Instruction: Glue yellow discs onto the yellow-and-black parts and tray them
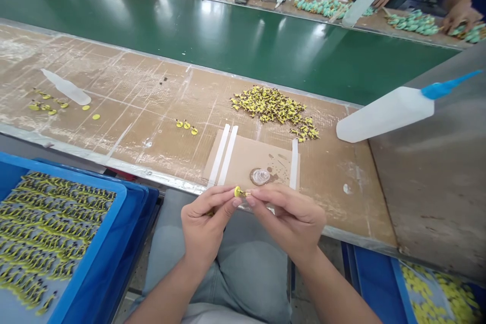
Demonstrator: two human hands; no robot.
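Note:
Over the table's front edge, my left hand (205, 220) pinches a small yellow disc (237, 191) by its rim. The fingertips of my right hand (290, 215) are closed on a tiny yellow-and-dark figure (244, 193), which meets the disc's face. Whether the two pieces are joined I cannot tell. Just beyond my hands, a clear glue-like blob (260, 176) sits on a taped cardboard sheet (246, 154) with wet spots. Farther back lies a heap of yellow-and-dark figures (268, 104). Several figures on discs (187, 125) stand to the left of the sheet.
A white bottle with a blue nozzle (385, 114) leans against a metal panel at right. Another white bottle (66, 87) lies at left. Blue trays (123, 197) of figures stand lower left; yellow discs (436, 291) lie lower right. Co-workers sit beyond the green belt (212, 35).

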